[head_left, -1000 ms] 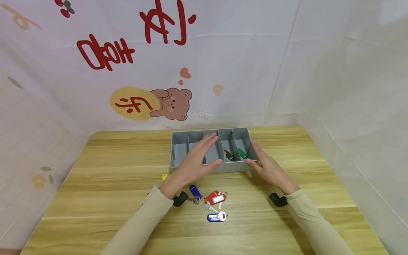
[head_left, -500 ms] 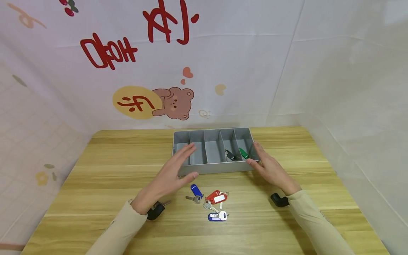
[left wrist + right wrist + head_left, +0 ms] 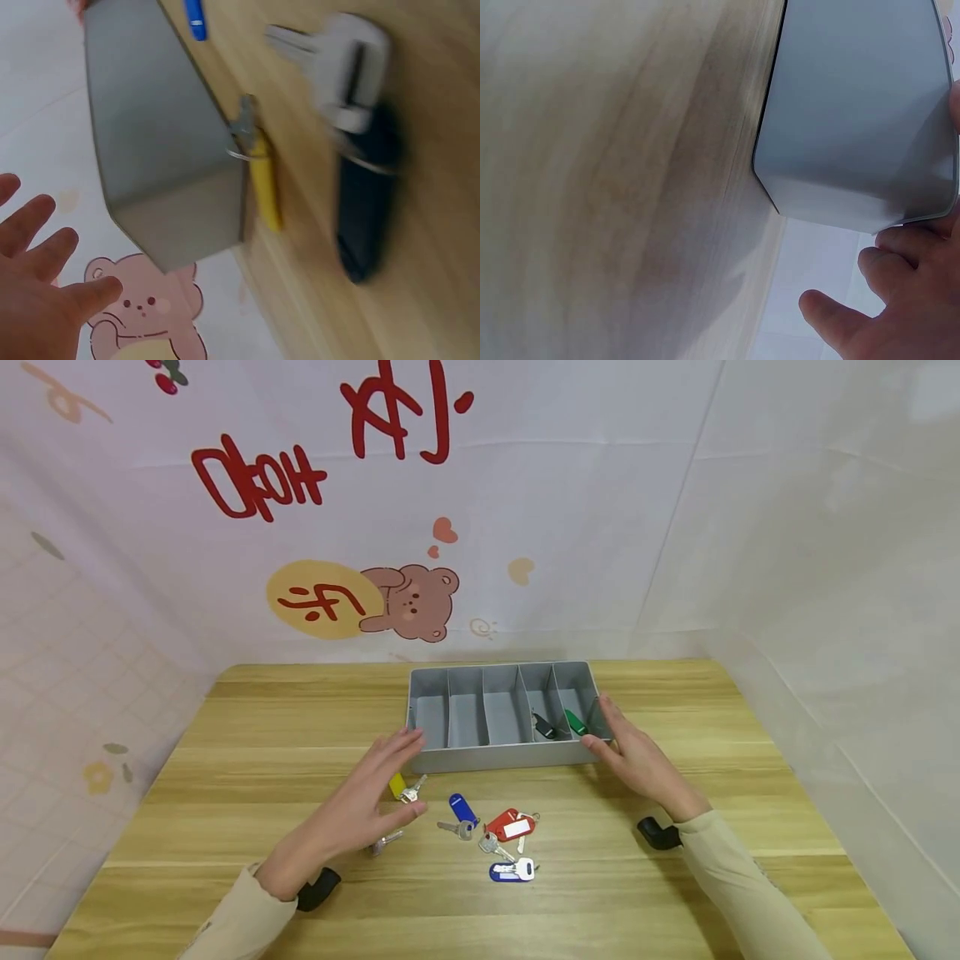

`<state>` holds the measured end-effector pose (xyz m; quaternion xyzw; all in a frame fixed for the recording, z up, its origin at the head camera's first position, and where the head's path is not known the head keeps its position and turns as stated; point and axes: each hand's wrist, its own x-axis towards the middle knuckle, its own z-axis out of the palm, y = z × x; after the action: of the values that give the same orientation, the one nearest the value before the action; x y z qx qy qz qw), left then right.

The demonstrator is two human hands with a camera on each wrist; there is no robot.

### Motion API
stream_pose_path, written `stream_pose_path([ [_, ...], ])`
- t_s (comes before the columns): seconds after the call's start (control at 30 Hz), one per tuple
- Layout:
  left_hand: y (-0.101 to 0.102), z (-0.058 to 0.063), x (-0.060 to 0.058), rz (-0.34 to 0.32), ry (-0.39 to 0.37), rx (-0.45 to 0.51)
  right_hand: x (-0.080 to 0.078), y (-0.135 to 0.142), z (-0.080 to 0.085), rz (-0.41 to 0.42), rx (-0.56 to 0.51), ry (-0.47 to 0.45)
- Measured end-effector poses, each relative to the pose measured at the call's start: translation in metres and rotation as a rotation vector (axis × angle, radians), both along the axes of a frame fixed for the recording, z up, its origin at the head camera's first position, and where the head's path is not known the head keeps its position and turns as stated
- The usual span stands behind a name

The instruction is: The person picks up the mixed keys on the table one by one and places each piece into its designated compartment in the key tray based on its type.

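Observation:
My left hand (image 3: 341,814) hovers with spread fingers over the table, just left of a grey compartment box (image 3: 495,758). Beneath it a key with a black tag (image 3: 364,199) lies on the wood; the hand mostly hides it in the head view. By the box's front left corner lies a key with a yellow tag (image 3: 397,787). My right hand (image 3: 645,768) rests at the box's right end, thumb at the front rim and fingers along the end wall. Inside the box are a black key tag (image 3: 543,726) and a green key tag (image 3: 576,722), in separate compartments.
In front of the box lie a blue-tagged key (image 3: 461,808), red key tags (image 3: 516,827) with keys, and another blue key tag (image 3: 501,874) under a silver key. A printed cloth (image 3: 570,543) hangs behind the table (image 3: 600,902) and along its sides.
My left hand has drawn back from over the box, moving left and toward me, uncovering the left compartments and the yellow-tagged key. The right hand stays at the box's right end.

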<state>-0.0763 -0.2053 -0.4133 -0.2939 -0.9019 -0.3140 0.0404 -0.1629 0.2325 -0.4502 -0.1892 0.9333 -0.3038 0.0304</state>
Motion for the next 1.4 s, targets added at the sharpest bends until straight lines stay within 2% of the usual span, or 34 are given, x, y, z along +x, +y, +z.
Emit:
stream_pose_path([
  [0.23,-0.016,-0.010,0.010,-0.019,0.032,-0.083,0.000,0.001,0.000,0.002,-0.003,0.007],
  [0.47,-0.032,-0.015,0.018,-0.017,-0.005,-0.125,0.000,0.001,-0.001,0.007,-0.004,0.013],
  [0.73,-0.050,-0.021,0.028,-0.005,-0.009,-0.154,0.001,0.001,0.000,0.000,0.000,0.011],
  [0.9,-0.058,-0.027,0.031,-0.016,-0.041,-0.152,0.002,0.000,0.001,-0.002,-0.006,0.004],
  [1.23,-0.065,-0.033,0.032,-0.039,-0.164,-0.177,0.001,0.001,-0.001,-0.002,-0.003,0.011],
  [1.4,-0.069,-0.034,0.032,-0.063,-0.165,-0.154,0.001,0.001,-0.001,0.001,-0.001,0.013],
])
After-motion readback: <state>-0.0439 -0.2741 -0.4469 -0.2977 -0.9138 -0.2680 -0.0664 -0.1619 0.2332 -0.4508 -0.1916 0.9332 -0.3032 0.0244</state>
